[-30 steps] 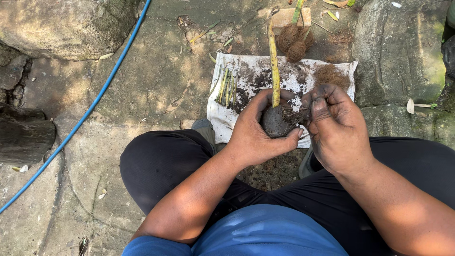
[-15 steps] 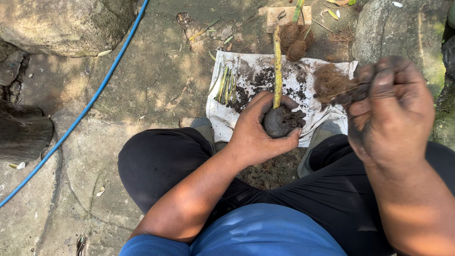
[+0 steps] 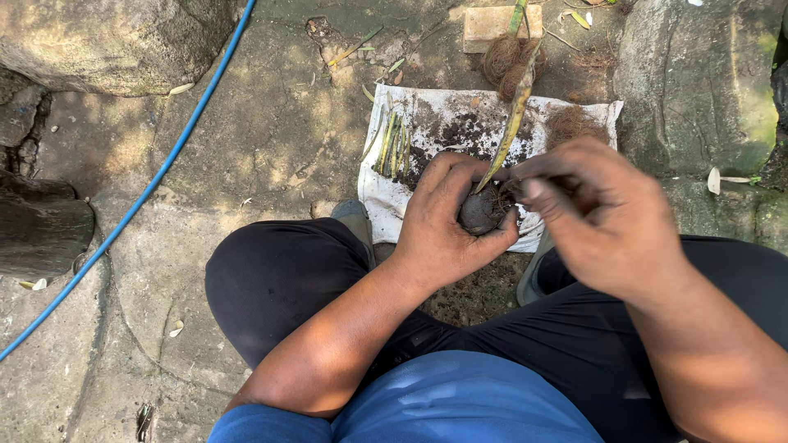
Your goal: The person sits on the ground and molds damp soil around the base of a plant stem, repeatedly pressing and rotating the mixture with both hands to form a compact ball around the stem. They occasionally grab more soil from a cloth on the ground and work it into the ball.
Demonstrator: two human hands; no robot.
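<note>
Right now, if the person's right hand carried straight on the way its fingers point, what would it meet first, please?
The right hand points leftward, its fingertips almost at the dark soil ball cupped in the left hand. It would probably meet that ball and its fibrous roots first, beside the yellowish stem, though depth is hard to judge.

Daylight is soft and filtered, with dappled bright patches on the stone ground [image 3: 271, 156] and deeper shade at the left edge. The white cloth [image 3: 460, 123] reads bright without glare. The right hand [image 3: 603, 217] shows slight motion blur; the remainder is sharp.
</note>
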